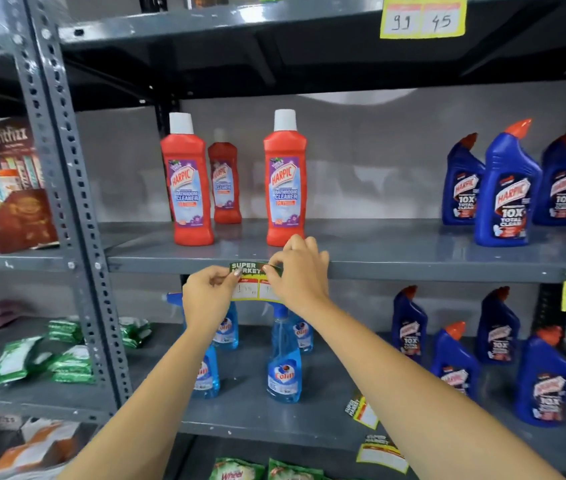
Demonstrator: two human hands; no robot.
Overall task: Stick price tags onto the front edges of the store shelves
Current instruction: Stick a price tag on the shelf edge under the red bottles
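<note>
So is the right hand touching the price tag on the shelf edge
Touching. The head view shows the right hand pinching the top right corner of the price tag against the shelf edge, with no gap between fingers and tag.

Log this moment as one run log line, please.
step: sticking price tag | place: front edge of middle shelf, below red cleaner bottles | left hand: pinching tag | right hand: pressing tag top

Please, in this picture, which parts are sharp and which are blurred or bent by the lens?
Head view: the red bottles and the tag under both hands are fairly sharp; its numbers stay unreadable; the packets at the left edge are smeared; the shelf post leans from wide-angle distortion.
</note>
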